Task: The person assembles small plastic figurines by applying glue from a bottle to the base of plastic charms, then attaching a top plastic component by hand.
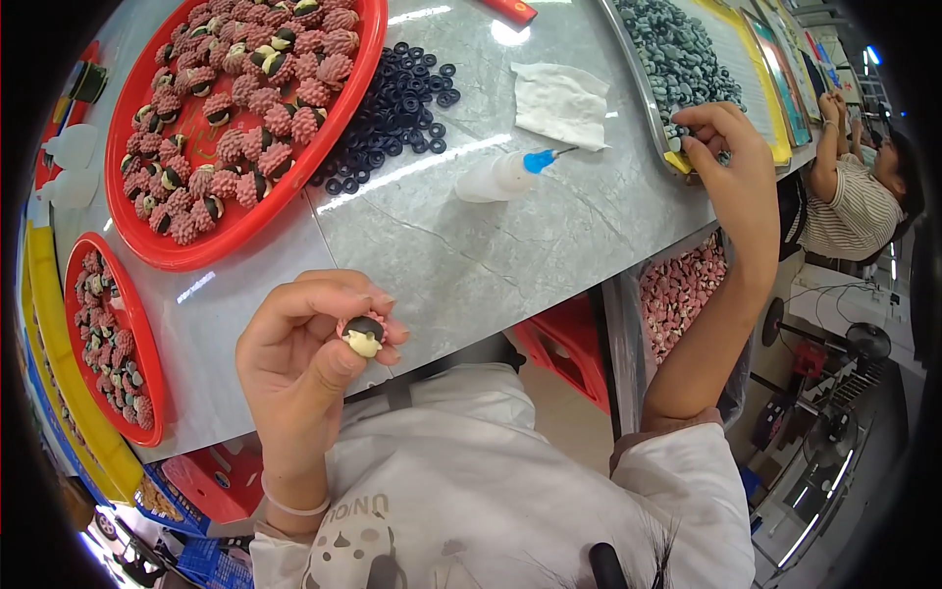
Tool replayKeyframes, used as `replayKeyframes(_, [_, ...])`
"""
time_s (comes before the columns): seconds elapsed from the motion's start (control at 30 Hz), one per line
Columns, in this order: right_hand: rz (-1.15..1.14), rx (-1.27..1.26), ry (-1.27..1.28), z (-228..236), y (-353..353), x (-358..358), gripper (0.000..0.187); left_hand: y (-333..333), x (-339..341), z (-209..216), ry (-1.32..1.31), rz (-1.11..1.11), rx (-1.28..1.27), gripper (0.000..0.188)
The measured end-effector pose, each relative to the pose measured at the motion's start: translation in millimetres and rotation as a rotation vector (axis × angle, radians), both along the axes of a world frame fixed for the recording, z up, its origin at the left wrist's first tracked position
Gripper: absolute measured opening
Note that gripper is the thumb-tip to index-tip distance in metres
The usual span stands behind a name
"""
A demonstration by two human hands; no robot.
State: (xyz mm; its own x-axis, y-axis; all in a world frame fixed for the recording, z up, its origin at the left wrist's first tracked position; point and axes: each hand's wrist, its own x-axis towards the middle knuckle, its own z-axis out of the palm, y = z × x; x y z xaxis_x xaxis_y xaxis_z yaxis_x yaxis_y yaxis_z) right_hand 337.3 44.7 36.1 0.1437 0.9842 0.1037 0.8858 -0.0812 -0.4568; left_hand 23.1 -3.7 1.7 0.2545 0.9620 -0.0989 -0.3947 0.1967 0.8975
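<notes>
Holding a small pink ridged piece [363, 336] with a dark part and a cream part: left hand [294, 353], thumb and fingertips closed about its sides, raised just past the near edge of the grey table [422, 236]. Dark and cream face is up and uncovered.

Right hand [731, 152]: fingers bent, at the near corner of the metal tray [643, 83], by the grey-green pieces [677, 49]. Cannot tell whether anything is between thumb and forefinger.

Handling, judged by eye: light, probably stiff. Ridges should give fingertips good purchase; the smooth dark part looks more slippery. Cream part may be soft or easily smeared; the material is not certain. Best hold: pink ridged rim, opposite sides, light pinch, keeping off the top face.

Nearby: similar pieces in the large red tray [186, 259]; dark rings [397, 108] beside it; white bottle [486, 182] with blue tip, standing tilted in view.
</notes>
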Motion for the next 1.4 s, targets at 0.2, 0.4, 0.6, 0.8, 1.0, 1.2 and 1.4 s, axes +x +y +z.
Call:
replayKeyframes(0.2, [0.008,-0.078,-0.024,-1.0,0.2,1.4,0.020,-0.4,-0.7,0.7,-0.022,-0.011,0.009,0.028])
replayKeyframes(0.4, [-0.045,0.331,0.796,4.8,-21.1,-0.6,0.018,-0.4,-1.3,2.7,-0.046,-0.015,-0.034,0.028])
replayKeyframes(0.6, [0.254,0.189,1.289,4.3,-45.4,-31.7,0.022,-3.6,1.3,6.7,-0.135,-0.043,-0.037,0.027])
replayKeyframes(0.8, [0.323,0.053,1.593,-8.9,-47.8,-66.7,0.020,-3.3,10.5,14.3,-0.142,-0.054,-0.053,0.031])
replayKeyframes(1.0, [0.275,-0.181,1.584,6.2,-58.2,-120.6,0.023,-6.9,17.4,16.4,-0.139,-0.038,-0.123,0.039])
replayKeyframes(1.2, [0.593,0.164,1.012,-8.2,-57.0,-136.4,0.024,-8.9,15.1,15.8,-0.116,-0.017,-0.141,0.041])
replayKeyframes(1.4, [0.596,0.289,0.716,5.7,-60.6,-145.6,0.024,-7.6,8.3,4.7,-0.046,-0.010,0.033,0.037])
